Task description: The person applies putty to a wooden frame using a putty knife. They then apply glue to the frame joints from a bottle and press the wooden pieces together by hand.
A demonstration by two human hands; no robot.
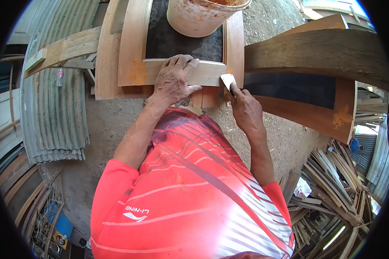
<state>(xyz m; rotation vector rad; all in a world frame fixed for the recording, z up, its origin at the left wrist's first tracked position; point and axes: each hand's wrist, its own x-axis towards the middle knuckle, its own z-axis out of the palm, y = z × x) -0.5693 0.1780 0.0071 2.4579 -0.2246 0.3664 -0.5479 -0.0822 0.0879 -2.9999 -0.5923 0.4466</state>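
Observation:
My left hand [173,80] lies on the pale bottom rail of a wooden framed panel [131,52], its fingers stretched over the rail and its thumb pointing right. In my right hand [248,111] is a putty knife [227,80], gripped by its dark handle. The knife's blade, smeared with pale and orange filler, touches or hovers just over the rail's right end; I cannot tell which. Orange filler patches mark both lower corners of the frame. On the panel's black centre stands a white bucket [196,21] stained with reddish-brown paste.
To the right, a second dark-centred panel [298,114] sits below a thick curved wooden beam [315,52]. Corrugated metal sheets [56,116] lie at left, with a plastic bottle [59,77] on them. Scrap wood [333,177] is heaped at lower right.

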